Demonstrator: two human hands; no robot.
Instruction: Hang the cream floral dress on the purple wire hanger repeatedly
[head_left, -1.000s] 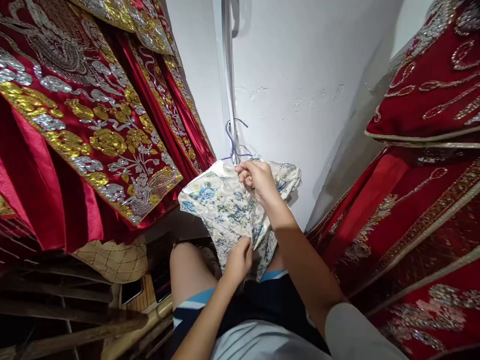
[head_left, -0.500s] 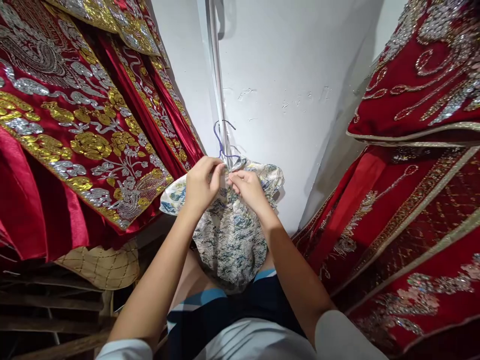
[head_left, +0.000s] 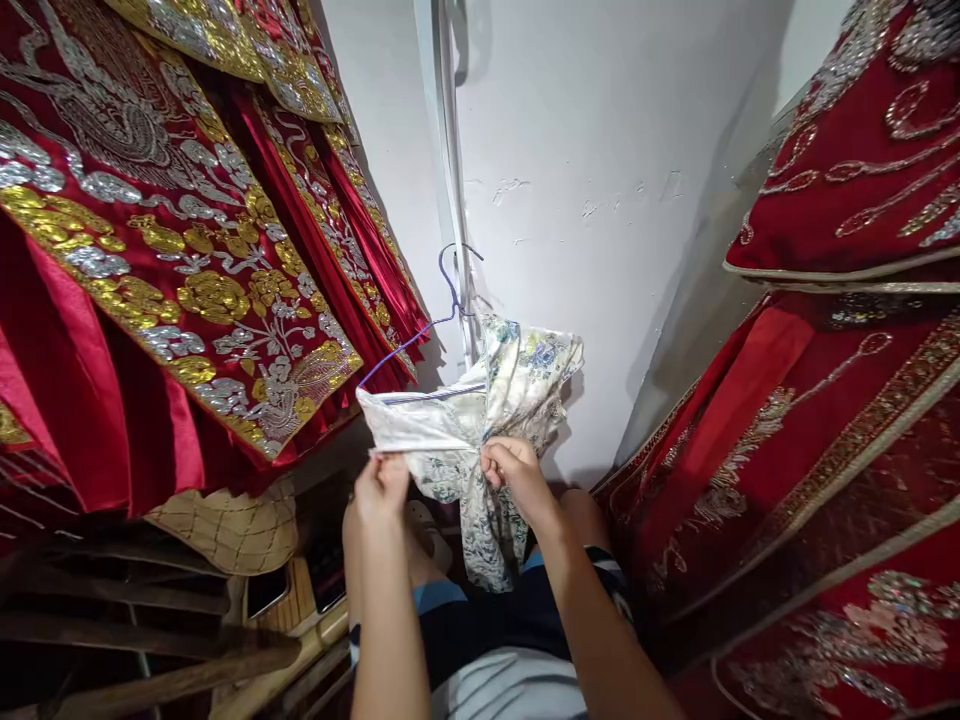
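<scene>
A floral blouse (head_left: 536,360) hangs on a thin purple wire hanger (head_left: 401,345), its right shoulder still over the hanger. On the left side the cloth is pulled down off the hanger's arm, baring the purple wire and the white inner side. My left hand (head_left: 382,485) pinches the blouse's left edge, fingers closed. At the middle front, my right hand (head_left: 514,470) grips the fabric with bent fingers. Below it the patterned lower part hangs in folds between my knees.
Red sequinned garments hang at left (head_left: 210,290) and right (head_left: 795,400). A white wall with a vertical metal pole (head_left: 448,130) stands ahead. Lower left are a wooden slatted seat (head_left: 322,635), a phone (head_left: 268,592) and a quilted beige piece (head_left: 240,525).
Both hands have moved down from the collar, the left one also outward. The blouse's left side has opened and come off the hanger's left arm, which now shows.
</scene>
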